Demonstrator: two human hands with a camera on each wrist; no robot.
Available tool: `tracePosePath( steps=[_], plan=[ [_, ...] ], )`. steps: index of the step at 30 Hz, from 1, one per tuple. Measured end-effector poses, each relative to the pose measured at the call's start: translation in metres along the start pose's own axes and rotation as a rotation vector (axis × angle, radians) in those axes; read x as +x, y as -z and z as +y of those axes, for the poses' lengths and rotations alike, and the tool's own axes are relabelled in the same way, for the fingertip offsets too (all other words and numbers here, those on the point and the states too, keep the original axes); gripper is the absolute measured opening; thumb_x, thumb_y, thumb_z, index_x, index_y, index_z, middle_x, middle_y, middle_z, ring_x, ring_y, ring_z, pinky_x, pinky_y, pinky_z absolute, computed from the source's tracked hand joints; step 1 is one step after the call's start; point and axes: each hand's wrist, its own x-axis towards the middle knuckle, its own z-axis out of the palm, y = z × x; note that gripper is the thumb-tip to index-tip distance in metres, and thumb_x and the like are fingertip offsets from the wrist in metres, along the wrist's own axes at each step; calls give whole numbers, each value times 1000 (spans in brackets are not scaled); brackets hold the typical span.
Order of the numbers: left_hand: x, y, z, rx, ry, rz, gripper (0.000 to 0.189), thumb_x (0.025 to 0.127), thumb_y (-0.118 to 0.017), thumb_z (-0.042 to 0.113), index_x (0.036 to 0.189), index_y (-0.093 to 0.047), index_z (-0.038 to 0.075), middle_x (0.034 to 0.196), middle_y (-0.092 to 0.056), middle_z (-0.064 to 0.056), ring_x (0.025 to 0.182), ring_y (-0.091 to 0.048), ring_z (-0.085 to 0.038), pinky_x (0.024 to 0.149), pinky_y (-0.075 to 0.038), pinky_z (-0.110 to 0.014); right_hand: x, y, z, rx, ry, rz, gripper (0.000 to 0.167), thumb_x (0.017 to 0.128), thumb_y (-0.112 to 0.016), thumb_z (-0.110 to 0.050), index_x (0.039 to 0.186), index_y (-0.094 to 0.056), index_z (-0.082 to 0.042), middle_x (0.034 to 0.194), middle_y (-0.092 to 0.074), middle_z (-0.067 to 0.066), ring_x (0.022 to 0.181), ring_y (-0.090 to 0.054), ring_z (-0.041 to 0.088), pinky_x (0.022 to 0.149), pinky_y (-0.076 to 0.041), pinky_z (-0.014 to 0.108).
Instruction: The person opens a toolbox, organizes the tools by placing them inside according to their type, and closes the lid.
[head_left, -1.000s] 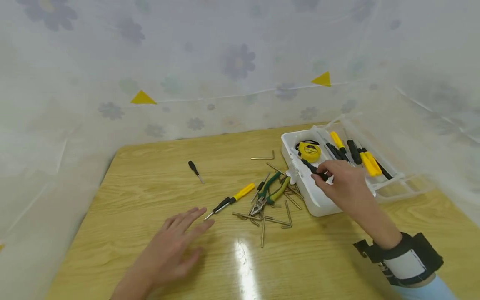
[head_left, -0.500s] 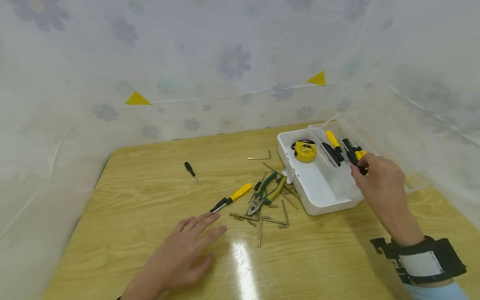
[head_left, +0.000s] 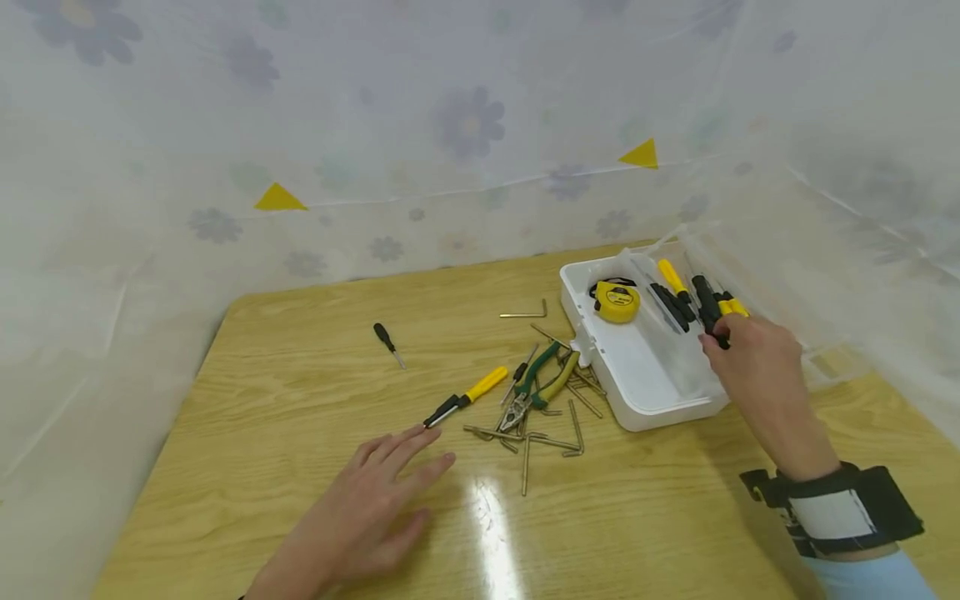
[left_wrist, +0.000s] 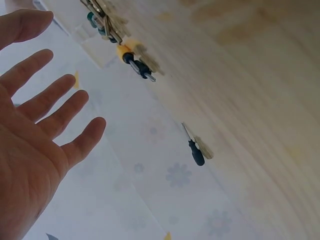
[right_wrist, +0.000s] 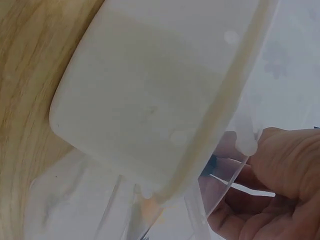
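My right hand [head_left: 761,371] reaches into the clear right section of the toolbox [head_left: 656,404], thumb and fingers pinching a black-handled screwdriver [head_left: 722,342], mostly hidden by the fingers. Beside it lie black and yellow-handled tools. In the right wrist view that hand [right_wrist: 282,185] shows curled fingers behind the clear plastic. My left hand [head_left: 367,500] is held low over the table, fingers spread, fingertips near the tip of a yellow-handled screwdriver [head_left: 483,385] lying against a black-handled tool [head_left: 441,410]. The left wrist view shows its palm [left_wrist: 30,165] holding nothing.
Green-handled pliers [head_left: 551,379] lie among several brass hex keys [head_left: 525,467] left of the toolbox. A small black screwdriver [head_left: 385,336] lies farther left on the wooden table [head_left: 300,350]. A yellow tape measure [head_left: 617,302] sits in the white tray. A flowered curtain [head_left: 420,167] hangs behind.
My right hand has carried the black-handled screwdriver rightward from above the white tray into the clear section. My left hand has shifted slightly right, closer to the yellow-handled screwdriver's tip.
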Motion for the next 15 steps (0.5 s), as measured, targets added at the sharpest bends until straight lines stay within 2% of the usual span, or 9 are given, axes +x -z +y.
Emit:
tracePosePath(
  steps=[5, 9, 12, 15],
  plan=[
    [-1, 2, 0, 3, 2, 8, 65, 84, -78, 32, 145, -58, 24, 157, -50, -5, 140, -52, -26, 102, -52, -49, 3, -1, -2, -9, 43, 5, 23, 92, -67, -6, 90, -73, 16, 72, -64, 29, 61, -56, 37, 46, -36, 36],
    [-1, 3, -2, 17, -2, 21, 66, 83, -79, 33, 145, -58, 24, 156, -51, -5, 139, -53, -27, 101, -52, -48, 2, -5, -3, 14, 79, 68, 27, 97, -62, -11, 91, -74, 13, 79, -65, 30, 70, -58, 45, 54, -46, 52],
    [-1, 3, -2, 27, -8, 32, 66, 82, -79, 33, 144, -59, 24, 155, -51, -5, 139, -53, -27, 100, -53, -48, 2, -6, -2, 3, 133, 81, 28, 99, -59, -11, 87, -72, 11, 80, -67, 31, 73, -59, 51, 62, -47, 60],
    [-1, 3, -3, 29, -9, 39, 66, 82, -80, 32, 143, -59, 23, 154, -52, -5, 139, -53, -27, 100, -53, -48, 2, -6, -2, -25, 153, 58, 33, 102, -58, -13, 79, -69, 8, 77, -67, 31, 75, -58, 54, 68, -46, 62]
  ],
)
